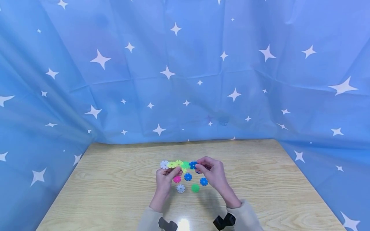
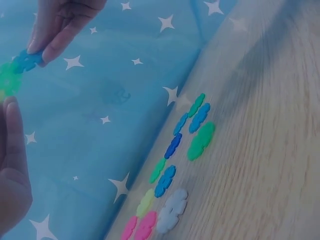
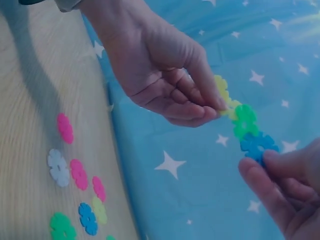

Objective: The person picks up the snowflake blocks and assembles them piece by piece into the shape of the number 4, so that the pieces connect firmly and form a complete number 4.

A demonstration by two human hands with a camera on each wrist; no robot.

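Note:
A row of notched, flower-shaped plastic discs is held up above the table between both hands. It runs from a white disc (image 1: 164,164) through yellow discs (image 1: 171,165) and a green disc (image 1: 185,165) to a blue disc (image 1: 193,165). My left hand (image 1: 165,181) pinches a yellow disc in the row between thumb and fingers. At the other end my right hand (image 1: 214,173) pinches the blue disc (image 3: 257,145), which meets the green disc (image 3: 245,121) in the right wrist view. Whether their notches are fully joined I cannot tell.
Loose discs lie on the wooden table (image 1: 115,179) below the hands: a pink disc (image 1: 177,179), a white loose disc (image 1: 180,188), a green loose disc (image 1: 195,188) and several others. A blue star-patterned cloth (image 1: 185,86) hangs behind the table and at its sides.

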